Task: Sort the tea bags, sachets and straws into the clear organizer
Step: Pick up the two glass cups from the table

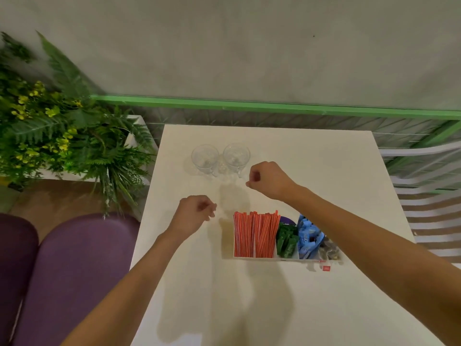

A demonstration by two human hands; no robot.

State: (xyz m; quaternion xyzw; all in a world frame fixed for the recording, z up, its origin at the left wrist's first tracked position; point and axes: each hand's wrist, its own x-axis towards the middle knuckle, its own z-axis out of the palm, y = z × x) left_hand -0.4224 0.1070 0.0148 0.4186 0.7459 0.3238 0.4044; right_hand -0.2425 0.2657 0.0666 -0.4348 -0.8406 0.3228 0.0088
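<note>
My left hand (197, 212) and right hand (268, 179) both hover over the table (324, 166), fingers loosely curled, nothing in them. The clear organizer (282, 255) sits near the right edge, packed with red straws (254, 233), green sachets (287, 239), blue sachets (308, 236) and tea bags (329, 249). Two glass mugs (220, 157) stand toward the far edge.

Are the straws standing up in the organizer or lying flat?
Standing. The straws fill the left end of the organizer, nearly upright, with their tips fanned above its rim.

organizer (287, 258) on table (324, 171) | straws (254, 233) left, sachets (287, 239) right | glasses (205, 158) behind
</note>
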